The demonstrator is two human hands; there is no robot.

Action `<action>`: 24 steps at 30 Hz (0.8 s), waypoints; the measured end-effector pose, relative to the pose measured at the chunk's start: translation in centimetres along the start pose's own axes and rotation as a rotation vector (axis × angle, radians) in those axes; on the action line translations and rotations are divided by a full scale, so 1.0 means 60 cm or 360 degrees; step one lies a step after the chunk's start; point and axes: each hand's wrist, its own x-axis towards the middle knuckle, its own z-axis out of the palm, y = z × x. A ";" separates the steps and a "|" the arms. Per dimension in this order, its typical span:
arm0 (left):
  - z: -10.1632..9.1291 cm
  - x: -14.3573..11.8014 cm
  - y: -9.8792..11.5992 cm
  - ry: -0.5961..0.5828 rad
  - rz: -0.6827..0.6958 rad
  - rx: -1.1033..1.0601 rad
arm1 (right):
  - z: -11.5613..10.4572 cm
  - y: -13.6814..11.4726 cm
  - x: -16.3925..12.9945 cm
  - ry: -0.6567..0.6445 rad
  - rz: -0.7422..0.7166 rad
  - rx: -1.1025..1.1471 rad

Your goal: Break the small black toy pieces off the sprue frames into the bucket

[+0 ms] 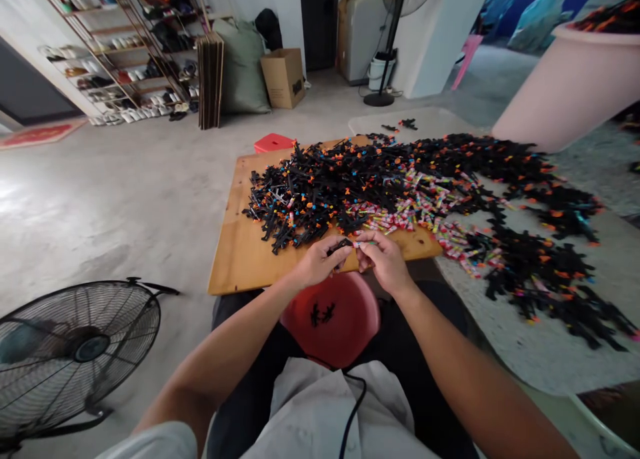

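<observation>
Seen from the head camera, a seated person works over a low wooden board point(235, 259) heaped with small black plastic pieces point(320, 192) dotted orange and blue. The left hand point(317, 262) is closed around one black piece point(341, 245), which sits pinched between its thumb and fingers just above the near edge of the board. The right hand point(385, 259) meets it from the other side, fingertips nipped on a thin coloured stick point(364, 244) whose end touches the black piece; the two hands are pressed close together, knuckle to knuckle. Directly below them a red bowl point(333, 319) rests on the person's lap with two black pieces lying inside it. A scatter of pink and white sticks point(425, 209) lies mixed into the pile just beyond the right hand. More black pieces spread to the right across a pale mat point(560, 352). A large pink tub point(565, 92) stands at the far right, a floor fan point(75, 352) at lower left, and a shoe rack point(115, 52) against the back wall.
</observation>
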 end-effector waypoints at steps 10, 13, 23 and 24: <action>-0.003 -0.011 -0.008 0.0012 0.0257 0.0400 | -0.004 -0.012 -0.011 -0.0026 0.0055 -0.0168; -0.004 -0.014 -0.003 -0.0037 0.0280 0.0563 | -0.003 -0.013 -0.016 -0.0047 0.0015 -0.0328; -0.028 -0.041 -0.025 -0.0530 -0.0093 0.1028 | -0.026 0.009 -0.044 -0.0718 0.0284 -0.0980; -0.034 -0.034 -0.028 -0.0488 -0.0108 0.1078 | -0.036 0.010 -0.036 -0.0691 0.0236 -0.1162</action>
